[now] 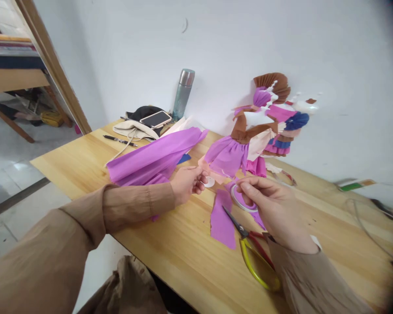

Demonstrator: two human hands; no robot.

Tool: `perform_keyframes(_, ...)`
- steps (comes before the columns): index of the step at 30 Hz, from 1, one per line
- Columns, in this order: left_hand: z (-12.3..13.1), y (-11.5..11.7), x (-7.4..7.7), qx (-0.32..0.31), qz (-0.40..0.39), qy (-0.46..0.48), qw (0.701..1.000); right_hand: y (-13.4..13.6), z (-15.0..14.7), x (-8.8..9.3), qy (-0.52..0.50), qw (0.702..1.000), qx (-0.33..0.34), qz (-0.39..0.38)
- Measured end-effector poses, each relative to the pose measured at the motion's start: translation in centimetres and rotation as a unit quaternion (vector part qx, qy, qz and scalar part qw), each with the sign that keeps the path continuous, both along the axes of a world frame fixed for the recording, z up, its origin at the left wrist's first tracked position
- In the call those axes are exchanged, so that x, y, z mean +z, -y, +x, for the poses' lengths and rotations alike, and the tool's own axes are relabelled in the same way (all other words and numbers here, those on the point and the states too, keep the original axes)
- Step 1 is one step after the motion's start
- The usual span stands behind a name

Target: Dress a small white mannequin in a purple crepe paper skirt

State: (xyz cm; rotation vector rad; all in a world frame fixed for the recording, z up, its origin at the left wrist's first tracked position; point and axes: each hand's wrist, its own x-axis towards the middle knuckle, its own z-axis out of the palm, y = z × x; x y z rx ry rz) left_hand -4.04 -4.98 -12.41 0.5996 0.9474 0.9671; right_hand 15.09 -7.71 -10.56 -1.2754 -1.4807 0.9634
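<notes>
My right hand (275,207) pinches a thin roll of tape (233,197) by its ring, between thumb and fingers. My left hand (190,184) is closed with its fingertips together; whatever they hold is too small to make out. Just past it on the table is a small white disc (209,182). A cut piece of purple crepe paper (222,222) lies between the hands. Beside it rest scissors (253,253) with one yellow and one red handle, partly under my right wrist. A large folded purple crepe paper sheet (150,159) lies beyond my left forearm.
Paper-dressed figures in purple, brown and blue (231,150) stand against the wall. At the back left are a thermos (183,96), a phone (155,119) on a cloth bag (134,129), and a pen (119,140). A cable (363,222) runs along the right side of the wooden table (183,244).
</notes>
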Motion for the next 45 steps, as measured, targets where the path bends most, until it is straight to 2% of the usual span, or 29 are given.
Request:
perform_keyframes(3,0.2,0.6,0.0,-0.033,-0.001,-0.001,0.999,-0.1,0.1,0.4,-0.031,0.999,0.002,0.014)
perform_keyframes(8,0.8,1.9,0.5,-0.111,0.050,-0.019,0.992,0.0,0.2,0.4,-0.062,0.997,-0.001,0.048)
perform_keyframes(10,0.9,2.3,0.6,-0.132,0.072,-0.024,0.988,0.3,-0.1,0.3,-0.070,0.995,-0.018,0.073)
perform_keyframes(12,1.0,2.4,0.7,-0.137,0.082,-0.033,0.987,0.7,-0.5,0.0,-0.070,0.989,-0.064,0.115)
perform_keyframes(16,0.8,2.1,0.8,-0.088,0.066,-0.056,0.992,1.6,-1.1,-1.0,0.015,0.958,-0.144,0.247)
perform_keyframes(18,0.6,1.7,0.9,-0.044,0.057,-0.054,0.996,1.9,-1.4,-1.6,0.081,0.945,-0.129,0.288)
perform_keyframes(20,0.3,1.1,1.1,-0.002,0.061,-0.041,0.997,2.1,-1.7,-2.1,0.129,0.943,-0.092,0.293)
perform_keyframes(25,-0.5,-0.2,1.6,0.052,0.062,-0.012,0.997,2.6,-2.8,-2.4,0.163,0.935,-0.025,0.313)
perform_keyframes(29,-0.7,-0.3,1.6,0.050,0.034,0.004,0.998,2.5,-2.5,-1.0,0.218,0.901,-0.017,0.374)
perform_keyframes(32,-0.4,0.0,1.1,0.050,0.018,0.012,0.998,1.9,-1.7,0.9,0.270,0.872,-0.016,0.407)
perform_keyframes(34,-0.3,0.3,0.7,0.045,0.013,0.014,0.999,1.3,-1.3,2.3,0.292,0.866,-0.019,0.406)
perform_keyframes(37,-0.2,0.5,0.1,0.037,0.005,0.014,0.999,0.3,-0.8,4.0,0.260,0.891,-0.054,0.368)
perform_keyframes(39,-0.4,0.3,-0.1,0.039,0.003,0.015,0.999,-0.6,-0.5,4.6,0.173,0.916,-0.093,0.350)
perform_keyframes(41,-0.7,0.1,-0.1,0.047,0.005,0.007,0.999,-1.6,-0.3,5.0,0.064,0.928,-0.113,0.350)
perform_keyframes(43,-0.9,-0.2,0.0,0.053,0.008,-0.001,0.999,-2.8,-0.1,5.4,-0.007,0.934,-0.095,0.343)
perform_keyframes(45,-1.1,-0.4,0.1,0.056,0.009,-0.006,0.998,-4.0,-0.2,6.0,-0.030,0.939,-0.081,0.333)
